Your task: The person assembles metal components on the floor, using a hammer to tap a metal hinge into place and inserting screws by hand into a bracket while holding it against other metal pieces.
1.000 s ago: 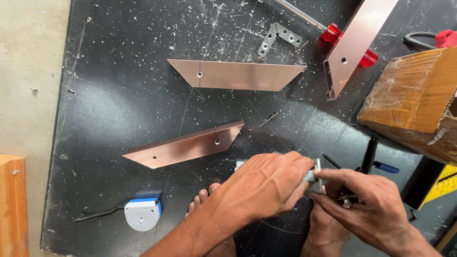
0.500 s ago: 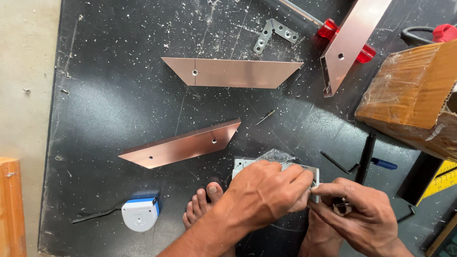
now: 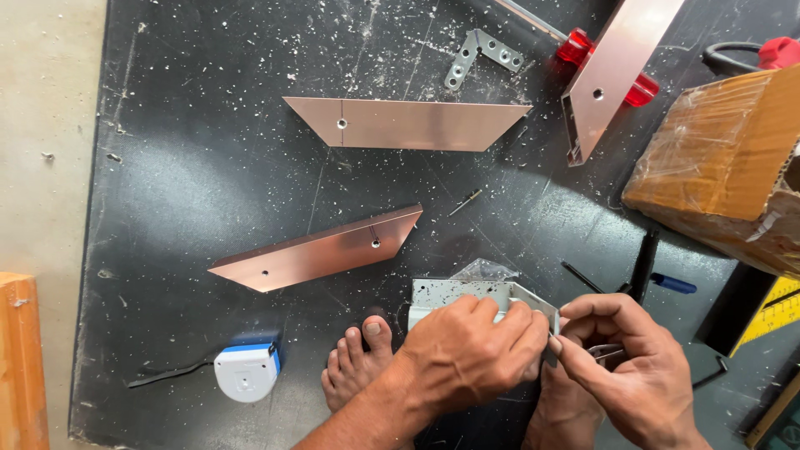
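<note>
In the head view, the left hand [image 3: 471, 354] lies curled over a grey metal bracket [image 3: 467, 293] at the near edge of the mat, fingers closed on its top flange. The right hand [image 3: 629, 367] sits just right of it, thumb and forefinger pinched together at the bracket's right end; whatever small part they grip is too hidden to name. Bare feet show beneath the hands, the toes [image 3: 358, 350] just left of the left wrist.

The work lies on a black mat [image 3: 183, 167] speckled with pale chips, spread over a pale floor [image 3: 42, 125]. Three copper-coloured strips lie on it: the near strip [image 3: 317, 250] just beyond the bracket, the middle strip [image 3: 408, 123] farther off, and the far strip [image 3: 612, 71] tilted at far right, across a red-handled tool [image 3: 577, 46]. A small corner brace [image 3: 479, 54] lies beside that. A blue-and-white tape measure [image 3: 246, 371] sits near left.

A brown cardboard box [image 3: 717, 167] wrapped in clear film stands at right. A yellow ruler [image 3: 771, 312] peeks out below it, and an orange wooden block [image 3: 21, 358] stands at the left edge.
</note>
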